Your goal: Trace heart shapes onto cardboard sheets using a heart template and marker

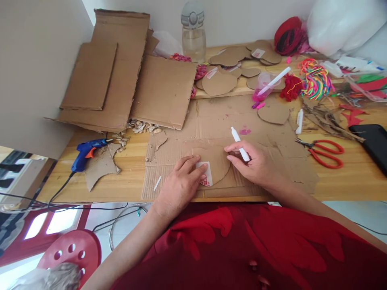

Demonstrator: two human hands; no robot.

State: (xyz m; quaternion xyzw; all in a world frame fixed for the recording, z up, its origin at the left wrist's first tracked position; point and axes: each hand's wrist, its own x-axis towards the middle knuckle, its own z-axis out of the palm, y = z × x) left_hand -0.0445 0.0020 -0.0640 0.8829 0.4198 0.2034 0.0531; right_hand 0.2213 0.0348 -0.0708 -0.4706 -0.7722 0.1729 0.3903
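A round cardboard piece (pixel 216 161) with a white and red label lies on a flat cardboard sheet (pixel 211 121) near the table's front edge. My left hand (pixel 181 183) rests flat on the piece's left side, fingers stretched over the label. My right hand (pixel 254 163) is closed around a white marker (pixel 240 143), whose tip points up and to the left above the piece's right edge.
A blue glue gun (pixel 87 151) lies at the left with its cord over the edge. Red scissors (pixel 323 151) lie to the right, a black phone (pixel 373 143) beyond them. Cardboard sheets (pixel 121 76), a water bottle (pixel 193 34), cut discs (pixel 229 56) and coloured yarn (pixel 314 80) crowd the back.
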